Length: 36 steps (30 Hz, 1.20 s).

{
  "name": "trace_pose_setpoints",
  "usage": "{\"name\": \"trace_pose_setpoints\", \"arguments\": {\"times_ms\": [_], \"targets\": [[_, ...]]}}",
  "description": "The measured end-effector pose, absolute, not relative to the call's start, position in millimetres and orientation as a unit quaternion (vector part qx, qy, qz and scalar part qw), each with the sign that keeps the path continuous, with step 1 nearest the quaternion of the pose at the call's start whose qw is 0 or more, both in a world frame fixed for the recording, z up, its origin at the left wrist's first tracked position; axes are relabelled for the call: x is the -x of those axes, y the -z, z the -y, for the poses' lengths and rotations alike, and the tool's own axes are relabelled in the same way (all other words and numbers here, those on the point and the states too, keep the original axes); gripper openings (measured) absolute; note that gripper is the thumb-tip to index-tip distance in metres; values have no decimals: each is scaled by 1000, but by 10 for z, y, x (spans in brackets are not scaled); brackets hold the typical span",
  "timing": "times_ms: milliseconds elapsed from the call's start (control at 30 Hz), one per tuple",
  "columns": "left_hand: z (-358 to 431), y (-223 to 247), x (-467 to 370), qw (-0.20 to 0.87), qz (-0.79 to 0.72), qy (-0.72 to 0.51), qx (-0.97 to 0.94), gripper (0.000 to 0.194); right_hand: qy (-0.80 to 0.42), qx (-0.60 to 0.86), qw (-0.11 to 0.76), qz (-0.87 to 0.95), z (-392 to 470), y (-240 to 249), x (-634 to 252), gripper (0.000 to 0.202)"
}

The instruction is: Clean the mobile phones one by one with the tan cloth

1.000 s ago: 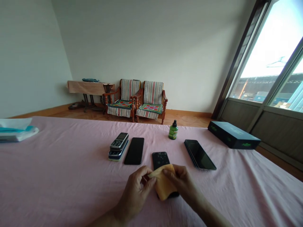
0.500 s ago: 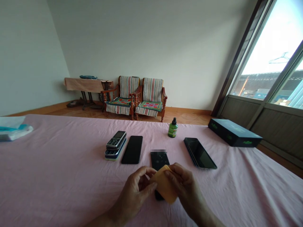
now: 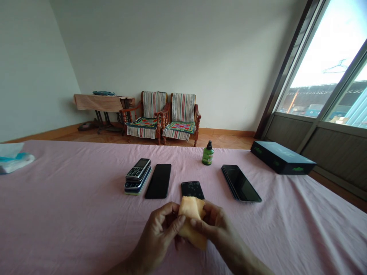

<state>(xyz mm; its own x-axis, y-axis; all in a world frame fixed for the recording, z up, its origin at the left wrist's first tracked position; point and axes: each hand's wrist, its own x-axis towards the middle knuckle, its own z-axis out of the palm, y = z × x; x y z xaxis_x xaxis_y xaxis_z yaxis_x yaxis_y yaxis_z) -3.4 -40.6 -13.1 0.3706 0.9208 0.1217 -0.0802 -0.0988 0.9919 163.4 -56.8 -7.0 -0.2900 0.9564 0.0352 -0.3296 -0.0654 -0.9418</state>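
A small yellow cloth [image 3: 191, 208] is pinched between my two hands above the near part of the bed-like surface. My left hand [image 3: 163, 225] grips its left side, thumb on top. On the right side, my right hand [image 3: 216, 225] holds it with thumb and fingers. Just beyond and partly beneath the cloth lies a black smartphone [image 3: 192, 188] with spots on its screen; its lower part is hidden. Left of it are another black smartphone [image 3: 158, 181] and a stack of keypad phones [image 3: 138, 175].
A green spray bottle [image 3: 208, 154] stands farther back. Dark stacked phones or tablets [image 3: 242, 184] lie right, near a black box [image 3: 283, 158]. A tissue pack [image 3: 15, 160] sits far left on the pink sheet [image 3: 71, 214]. Beyond its edge stand two wooden chairs [image 3: 180, 126].
Both hands have turned and spread the cloth, which now stands more upright and covers the lower part of the spotted phone. The view has shifted slightly.
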Motion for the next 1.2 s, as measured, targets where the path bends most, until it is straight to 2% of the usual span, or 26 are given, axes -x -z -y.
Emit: {"name": "trace_pose_setpoints", "arguments": {"times_ms": [100, 167, 233, 300, 367, 467, 567, 633, 700, 833, 933, 1133, 1200], "targets": [[413, 143, 39, 543, -354, -439, -623, 32, -620, 344, 512, 485, 560, 113, -1637, 29], [417, 160, 42, 493, -375, -454, -640, 25, -495, 407, 549, 536, 568, 121, -1657, 20], [422, 188, 44, 470, -396, -458, -642, 28, -330, 459, 553, 612, 586, 117, -1677, 9], [428, 218, 41, 513, -392, -437, -626, 41, -211, 465, 514, 689, 607, 110, -1685, 14], [434, 233, 34, 563, -370, -420, -608, 46, -151, 446, 470, 746, 621, 110, -1680, 20], [432, 205, 26, 562, -343, -432, -616, 27, -98, 453, 432, 774, 619, 136, -1680, 22], [413, 150, 31, 536, -339, -450, -629, 25, -35, 500, 443, 743, 604, 195, -1710, 34], [403, 128, 38, 526, -340, -461, -629, 24, -20, 526, 456, 718, 604, 238, -1722, 52], [401, 121, 45, 520, -334, -466, -634, 21, -56, 528, 473, 703, 617, 262, -1705, 59], [416, 107, 54, 504, -317, -469, -653, 15, -167, 489, 515, 684, 647, 218, -1615, 32], [427, 84, 59, 497, -311, -467, -662, 13, -174, 461, 528, 692, 654, 165, -1586, 17], [437, 112, 56, 516, -315, -452, -656, 12, -164, 436, 534, 705, 684, 170, -1644, 23], [433, 139, 47, 558, -295, -449, -633, 23, -166, 421, 525, 720, 696, 171, -1643, 26]]}}
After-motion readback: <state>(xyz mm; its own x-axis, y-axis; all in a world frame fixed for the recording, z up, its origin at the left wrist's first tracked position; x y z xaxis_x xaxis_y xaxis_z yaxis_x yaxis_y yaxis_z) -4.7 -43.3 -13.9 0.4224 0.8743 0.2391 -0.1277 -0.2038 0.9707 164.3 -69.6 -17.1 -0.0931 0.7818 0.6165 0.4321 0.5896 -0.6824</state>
